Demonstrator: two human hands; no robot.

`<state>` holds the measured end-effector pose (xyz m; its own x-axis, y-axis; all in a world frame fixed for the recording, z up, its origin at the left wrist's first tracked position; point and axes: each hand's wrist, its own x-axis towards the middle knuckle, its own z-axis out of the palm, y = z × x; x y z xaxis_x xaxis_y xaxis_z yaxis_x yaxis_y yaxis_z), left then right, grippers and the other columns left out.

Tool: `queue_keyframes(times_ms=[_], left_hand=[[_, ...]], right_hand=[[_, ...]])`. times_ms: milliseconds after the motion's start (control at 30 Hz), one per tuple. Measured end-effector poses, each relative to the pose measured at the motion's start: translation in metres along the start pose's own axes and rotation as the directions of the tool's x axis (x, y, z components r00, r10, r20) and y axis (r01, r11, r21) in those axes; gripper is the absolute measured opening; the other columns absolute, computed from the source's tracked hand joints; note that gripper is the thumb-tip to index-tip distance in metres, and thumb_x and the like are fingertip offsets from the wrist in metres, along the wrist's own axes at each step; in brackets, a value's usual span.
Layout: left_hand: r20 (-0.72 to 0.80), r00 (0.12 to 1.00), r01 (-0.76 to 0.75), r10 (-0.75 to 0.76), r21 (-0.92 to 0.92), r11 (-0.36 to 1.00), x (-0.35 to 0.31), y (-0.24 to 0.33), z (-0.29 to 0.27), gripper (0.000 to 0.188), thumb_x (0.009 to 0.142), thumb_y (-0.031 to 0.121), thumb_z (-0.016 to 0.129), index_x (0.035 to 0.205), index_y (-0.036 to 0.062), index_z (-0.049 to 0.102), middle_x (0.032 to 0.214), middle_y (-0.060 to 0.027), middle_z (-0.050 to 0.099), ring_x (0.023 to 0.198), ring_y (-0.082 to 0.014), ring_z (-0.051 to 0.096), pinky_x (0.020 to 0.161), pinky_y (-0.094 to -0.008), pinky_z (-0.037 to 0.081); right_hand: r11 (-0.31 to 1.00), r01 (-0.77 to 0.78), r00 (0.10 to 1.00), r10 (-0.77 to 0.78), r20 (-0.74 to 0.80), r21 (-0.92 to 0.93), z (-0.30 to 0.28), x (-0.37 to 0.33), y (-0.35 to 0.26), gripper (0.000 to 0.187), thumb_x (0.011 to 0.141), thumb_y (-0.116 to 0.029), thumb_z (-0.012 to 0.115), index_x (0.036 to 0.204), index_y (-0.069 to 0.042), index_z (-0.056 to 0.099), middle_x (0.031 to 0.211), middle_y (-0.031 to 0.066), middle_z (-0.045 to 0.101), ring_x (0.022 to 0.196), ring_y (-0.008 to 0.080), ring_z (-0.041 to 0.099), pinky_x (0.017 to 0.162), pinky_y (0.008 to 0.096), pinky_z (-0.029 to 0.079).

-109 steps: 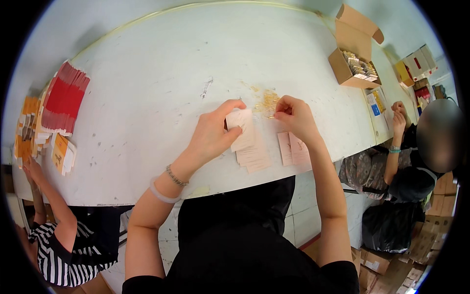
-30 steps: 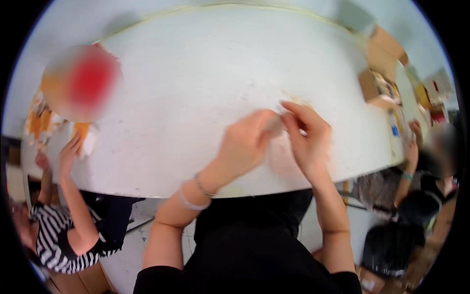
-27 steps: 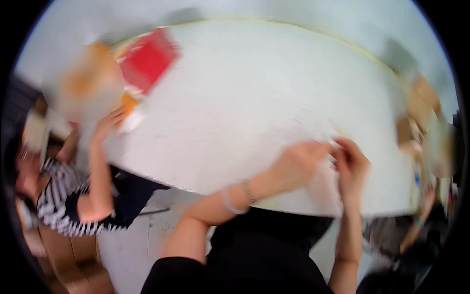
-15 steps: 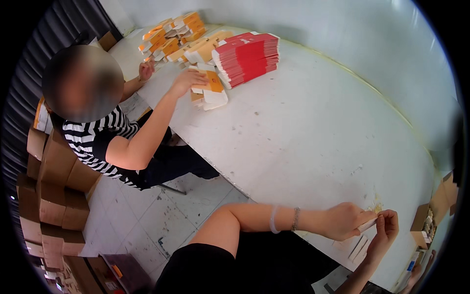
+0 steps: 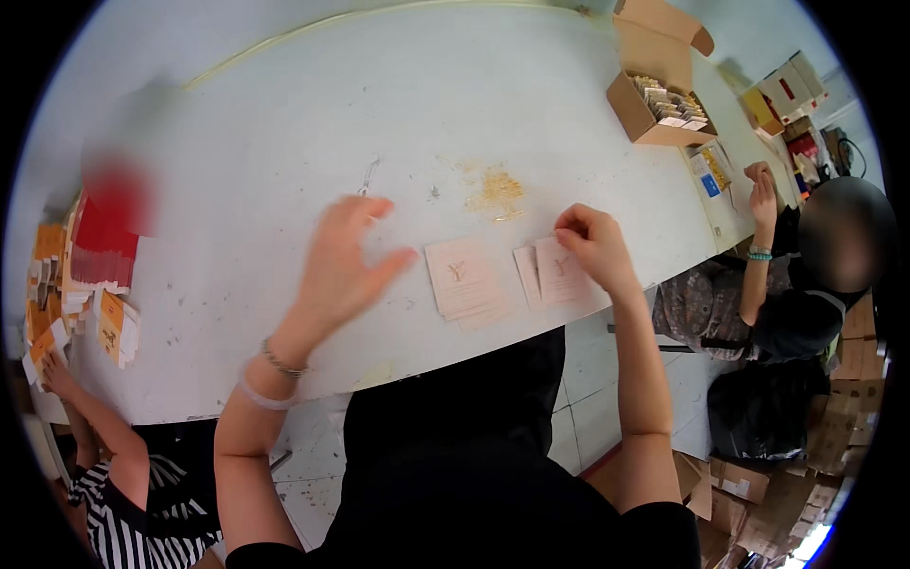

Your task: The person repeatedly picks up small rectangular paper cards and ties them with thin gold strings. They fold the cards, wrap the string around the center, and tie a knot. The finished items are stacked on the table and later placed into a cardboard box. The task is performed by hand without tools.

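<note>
My left hand [image 5: 346,266] is raised over the table, somewhat blurred, its fingers and thumb spread with nothing between them. To its right lies a small pile of white cards [image 5: 460,275] with a gold emblem on top. Farther right, a few similar white cards [image 5: 561,275] overlap, slightly fanned. My right hand [image 5: 597,242] is at their upper edge, fingers curled and thumb and fingertips pinched on the top card. Part of that card is hidden behind the hand. Beyond the cards lies a scatter of golden scraps [image 5: 498,190].
An open cardboard box [image 5: 654,114] filled with small packets stands at the far right. A person [image 5: 806,284] sits at the right. At the left, another person's hand [image 5: 62,379] touches orange-and-white cartons [image 5: 116,327] near a red stack [image 5: 104,242].
The view has swung from the left to the front. My hands, earlier together on a small white piece, are now apart: the left spread, the right at the cards.
</note>
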<state>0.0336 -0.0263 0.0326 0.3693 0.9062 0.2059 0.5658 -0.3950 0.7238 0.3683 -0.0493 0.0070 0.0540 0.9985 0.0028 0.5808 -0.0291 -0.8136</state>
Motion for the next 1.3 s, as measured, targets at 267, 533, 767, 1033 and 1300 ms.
queue_keyframes(times_ms=[267, 533, 767, 1033, 1300], left_hand=[[0.182, 0.982, -0.075, 0.044, 0.166, 0.983, 0.008, 0.009, 0.054, 0.053, 0.063, 0.022, 0.085, 0.103, 0.0032, 0.055, 0.11, -0.0121, 0.049, 0.102, -0.0298, 0.044, 0.085, -0.0369, 0.044], [0.204, 0.978, 0.054, -0.044, -0.041, 0.998, 0.012, -0.002, 0.05, 0.033, 0.065, 0.015, 0.081, 0.09, 0.0023, 0.063, 0.09, -0.0081, 0.057, 0.092, -0.0269, 0.051, 0.08, -0.037, 0.045], [0.16, 0.987, 0.056, -0.024, -0.199, 0.978, 0.008, -0.003, 0.049, 0.032, 0.071, 0.008, 0.076, 0.1, 0.0, 0.067, 0.091, -0.0089, 0.063, 0.071, -0.0194, 0.06, 0.064, -0.03, 0.049], [0.042, 0.996, 0.092, -0.082, -0.377, 0.922, 0.008, 0.006, 0.04, 0.025, 0.075, 0.001, 0.069, 0.099, 0.0025, 0.068, 0.091, -0.0092, 0.066, 0.071, -0.0163, 0.062, 0.061, -0.0252, 0.05], [-0.394, 0.885, -0.294, 0.249, -0.056, 0.954, 0.004, 0.014, 0.047, 0.014, 0.073, -0.001, 0.068, 0.086, 0.0046, 0.068, 0.081, -0.0081, 0.065, 0.072, -0.0188, 0.064, 0.059, -0.0281, 0.049]], right_hand=[[0.948, 0.143, 0.958, -0.204, -0.199, -0.285, 0.027, -0.01, 0.0, 0.007, 0.077, -0.003, 0.069, 0.082, 0.0, 0.066, 0.093, 0.0106, 0.062, 0.09, 0.0282, 0.058, 0.079, 0.0373, 0.048], [0.895, 0.227, 0.93, -0.316, -0.186, -0.385, 0.045, 0.006, -0.028, 0.009, 0.076, -0.005, 0.072, 0.082, -0.001, 0.066, 0.093, 0.0107, 0.061, 0.093, 0.0295, 0.057, 0.081, 0.0381, 0.047], [0.852, 0.28, 0.958, -0.28, 0.068, -0.442, 0.081, 0.034, -0.04, 0.01, 0.078, -0.003, 0.068, 0.086, 0.0, 0.063, 0.092, 0.0124, 0.058, 0.093, 0.0324, 0.054, 0.084, 0.0383, 0.046], [0.994, 0.014, 0.999, -0.019, 0.043, 0.106, 0.071, 0.022, -0.078, 0.008, 0.089, -0.006, 0.064, 0.089, 0.002, 0.062, 0.079, 0.0071, 0.063, 0.072, 0.0159, 0.057, 0.067, 0.0295, 0.048], [0.667, -0.131, 0.989, 0.037, 0.143, 0.733, 0.084, 0.004, -0.103, 0.008, 0.093, -0.008, 0.061, 0.092, 0.001, 0.063, 0.079, 0.0027, 0.063, 0.07, 0.0091, 0.055, 0.065, 0.0248, 0.046]])
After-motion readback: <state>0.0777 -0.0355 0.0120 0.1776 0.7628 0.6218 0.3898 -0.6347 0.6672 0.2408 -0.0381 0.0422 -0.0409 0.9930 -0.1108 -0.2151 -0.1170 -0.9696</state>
